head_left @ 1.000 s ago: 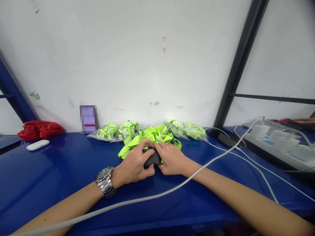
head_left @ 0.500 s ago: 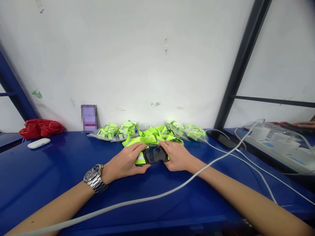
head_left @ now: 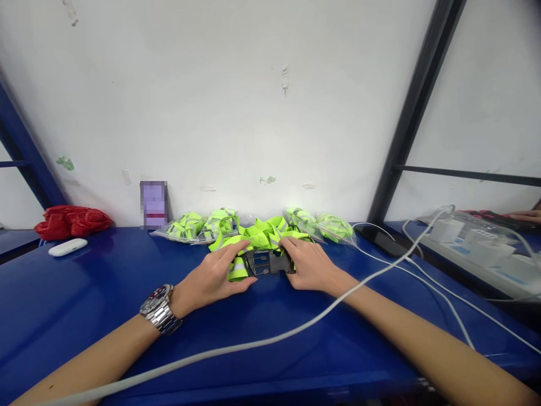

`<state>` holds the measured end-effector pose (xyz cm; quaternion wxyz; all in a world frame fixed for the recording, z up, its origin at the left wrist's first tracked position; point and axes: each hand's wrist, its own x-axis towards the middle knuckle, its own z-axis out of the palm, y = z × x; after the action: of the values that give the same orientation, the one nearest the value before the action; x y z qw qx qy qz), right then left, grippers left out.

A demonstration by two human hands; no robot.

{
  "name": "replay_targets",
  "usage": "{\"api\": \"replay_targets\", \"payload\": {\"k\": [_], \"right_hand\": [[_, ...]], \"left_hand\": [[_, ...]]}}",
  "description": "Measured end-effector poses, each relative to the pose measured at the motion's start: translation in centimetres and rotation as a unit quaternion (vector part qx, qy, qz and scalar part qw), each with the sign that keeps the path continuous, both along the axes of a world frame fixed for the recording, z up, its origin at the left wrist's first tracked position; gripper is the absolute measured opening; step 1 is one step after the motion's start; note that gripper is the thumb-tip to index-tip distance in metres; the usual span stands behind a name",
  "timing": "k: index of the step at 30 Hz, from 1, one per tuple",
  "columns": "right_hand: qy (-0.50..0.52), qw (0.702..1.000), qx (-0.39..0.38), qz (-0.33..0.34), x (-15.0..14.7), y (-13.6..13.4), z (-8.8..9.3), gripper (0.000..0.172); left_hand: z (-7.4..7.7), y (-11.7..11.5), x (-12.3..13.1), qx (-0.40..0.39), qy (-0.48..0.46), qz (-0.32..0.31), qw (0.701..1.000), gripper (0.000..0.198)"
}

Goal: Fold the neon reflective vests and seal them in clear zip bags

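Observation:
A neon yellow-green reflective strap (head_left: 257, 235) with a grey stripe lies bunched on the blue table (head_left: 84, 304). A black plastic buckle (head_left: 267, 262) sits on it between my hands. My left hand (head_left: 213, 276), with a metal watch on the wrist, grips the strap end and the buckle's left side. My right hand (head_left: 307, 264) holds the buckle's right side, fingers curled round it.
Clear bags of folded yellow-green straps (head_left: 186, 224) line the wall behind. A white cable (head_left: 262, 341) runs across my right forearm. A red cloth (head_left: 70, 220) and a small white case (head_left: 67, 246) lie far left. A power strip with chargers (head_left: 473, 239) is at the right.
Both hands have shifted away from me toward the strap pile with the buckle. More of the strap's striped end shows under my left fingers.

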<state>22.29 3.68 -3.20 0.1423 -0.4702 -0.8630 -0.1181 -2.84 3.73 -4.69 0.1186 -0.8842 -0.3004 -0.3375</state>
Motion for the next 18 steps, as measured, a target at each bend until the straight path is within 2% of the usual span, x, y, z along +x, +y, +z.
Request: {"api": "replay_targets", "payload": {"k": [7,11,13,16,18], "right_hand": [[0.021,0.999,-0.006,0.025,0.1,0.3,-0.5,0.045],[0.031,0.999,-0.01,0.032,-0.5,0.0,-0.9,0.082],[0.029,0.998,-0.006,0.055,-0.8,-0.2,-1.1,0.091],[0.03,0.996,0.002,0.085,-0.9,-0.2,-0.9,0.088],[0.052,0.995,0.001,0.08,-0.7,0.0,-0.7,0.076]], "left_hand": [[0.2,-0.5,-0.1,-0.028,0.054,-0.002,0.998,0.063],[0.2,-1.1,0.6,-0.018,0.072,-0.018,0.997,0.065],[0.2,-1.2,1.0,-0.008,0.083,-0.036,0.996,0.063],[0.3,-1.1,1.6,-0.013,0.091,-0.034,0.995,0.063],[0.5,-1.1,1.8,0.006,0.065,-0.009,0.998,0.062]]}}
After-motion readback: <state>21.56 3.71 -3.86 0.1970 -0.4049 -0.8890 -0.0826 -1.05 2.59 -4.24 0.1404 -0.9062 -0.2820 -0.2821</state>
